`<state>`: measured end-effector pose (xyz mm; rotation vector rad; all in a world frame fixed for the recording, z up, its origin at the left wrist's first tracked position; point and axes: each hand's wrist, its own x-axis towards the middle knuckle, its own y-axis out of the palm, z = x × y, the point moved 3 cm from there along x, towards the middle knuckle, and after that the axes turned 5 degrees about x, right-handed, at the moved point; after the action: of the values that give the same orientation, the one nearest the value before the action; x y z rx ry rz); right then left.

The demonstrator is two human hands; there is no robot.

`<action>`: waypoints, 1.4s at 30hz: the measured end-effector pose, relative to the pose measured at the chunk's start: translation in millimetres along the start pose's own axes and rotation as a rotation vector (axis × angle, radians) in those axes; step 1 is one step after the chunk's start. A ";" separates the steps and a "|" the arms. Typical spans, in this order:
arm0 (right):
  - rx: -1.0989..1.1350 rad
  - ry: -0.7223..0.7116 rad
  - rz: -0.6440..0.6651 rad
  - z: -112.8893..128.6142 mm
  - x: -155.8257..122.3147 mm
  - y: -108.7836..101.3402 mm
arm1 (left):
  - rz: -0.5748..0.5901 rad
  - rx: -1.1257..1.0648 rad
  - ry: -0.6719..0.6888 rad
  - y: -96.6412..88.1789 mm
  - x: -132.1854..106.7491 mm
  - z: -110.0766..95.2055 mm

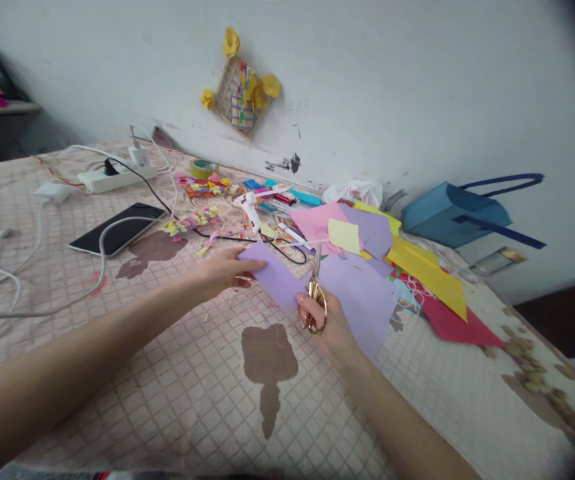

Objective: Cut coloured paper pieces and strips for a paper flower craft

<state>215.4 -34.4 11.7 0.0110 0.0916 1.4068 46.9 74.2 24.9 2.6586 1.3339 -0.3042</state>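
Our left hand (pixel 224 272) pinches floppy lilac paper (pixel 274 277) (grip near its edge); our right hand (pixel 327 327) grips gold scissors (pixel 316 310).

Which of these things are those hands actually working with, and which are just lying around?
Working with: left hand holding lilac paper; right hand holding gold-handled scissors.
Lying around: white glue gun; power strip; black tablet; blue bag.

Paper sheets (pixel 397 257) on bedspread (pixel 167 400), tablet (pixel 117 229) left
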 end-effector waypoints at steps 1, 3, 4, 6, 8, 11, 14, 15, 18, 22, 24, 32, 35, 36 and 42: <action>-0.025 0.028 0.031 -0.4 -0.1 0.3 | -0.045 0.067 0.062 -3.8 0.1 -3.3; -0.085 0.095 0.114 -2.4 -0.9 2.8 | -0.121 0.242 0.198 -9.9 -1.1 -10.6; -0.112 0.122 0.151 -3.7 -1.5 4.5 | -0.122 0.346 0.262 -10.7 -2.6 -13.7; -0.155 0.148 0.218 -5.9 -2.8 8.8 | -0.025 0.560 0.345 -6.6 -7.0 -17.2; -0.177 0.143 0.259 -6.8 -3.8 12.8 | 0.146 0.740 0.355 1.4 -12.3 -16.1; -0.157 0.103 0.237 -6.1 -3.6 14.5 | 0.292 0.856 0.323 8.8 -17.2 -12.4; -0.081 0.067 0.156 -4.8 -2.4 11.3 | 0.252 0.809 0.304 4.6 -14.2 -11.4; -0.052 0.064 0.136 -4.8 -2.3 10.2 | 0.211 0.786 0.303 1.2 -12.0 -11.7; -0.010 0.063 0.126 -4.5 -3.1 9.0 | 0.110 0.724 0.283 -9.3 -5.9 -13.4; -0.072 0.074 0.178 -3.8 -6.5 12.6 | 0.047 0.635 0.255 -17.9 -2.7 -18.0; -0.128 0.087 0.188 -3.9 -8.0 14.5 | 0.036 0.605 0.260 -20.4 -2.2 -20.3; -0.231 0.077 0.215 -7.7 -9.6 18.2 | -0.017 0.584 0.313 -26.2 -1.2 -21.3; -0.258 0.078 0.214 -9.5 -9.4 17.9 | -0.045 0.614 0.327 -26.3 -1.2 -21.2; -0.262 0.083 0.212 -10.2 -9.3 17.6 | -0.050 0.620 0.334 -26.3 -1.1 -21.3; -0.280 0.084 0.212 -11.5 -9.7 17.1 | -0.053 0.634 0.353 -26.1 -0.5 -21.4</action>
<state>196.2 -41.7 1.9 -0.2778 -0.0392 1.6223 28.1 94.1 44.6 3.3260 1.6282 -0.3173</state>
